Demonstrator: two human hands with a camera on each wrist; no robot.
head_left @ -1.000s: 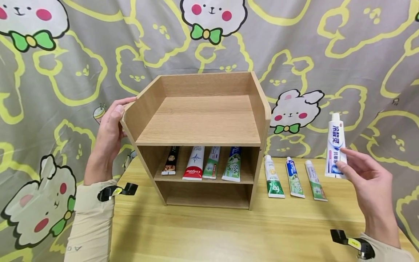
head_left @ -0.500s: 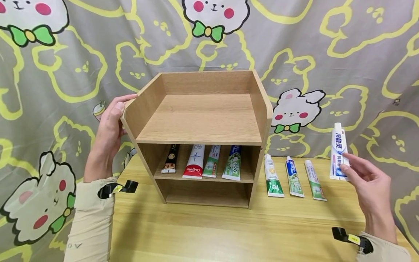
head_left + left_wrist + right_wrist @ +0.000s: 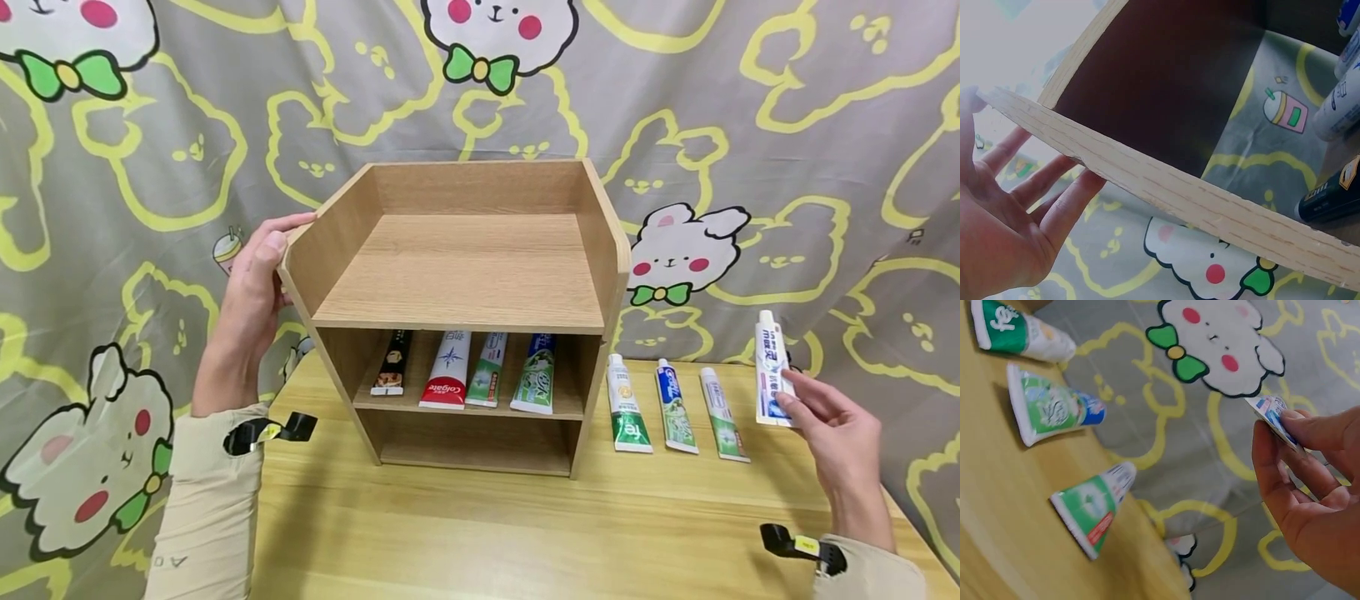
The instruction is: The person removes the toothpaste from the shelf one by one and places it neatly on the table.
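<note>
The white-and-blue tube (image 3: pixel 771 371) is pinched near its flat end by the fingers of the right hand (image 3: pixel 842 437), near the far right corner of the worktop (image 3: pixel 450 533). Pressure is best kept light, and the shelf unit (image 3: pixel 465 267), gripped by the left hand (image 3: pixel 251 296), steady.

held tube (image 3: pixel 771 367) partly covered by right hand (image 3: pixel 836 433), far ends of shelved tubes (image 3: pixel 446 375) hidden by top board (image 3: pixel 457 271), left hand (image 3: pixel 251 292) partly hidden by side panel (image 3: pixel 330 242), head-view sleeves (image 3: pixel 210 500) cut off at bottom
</note>
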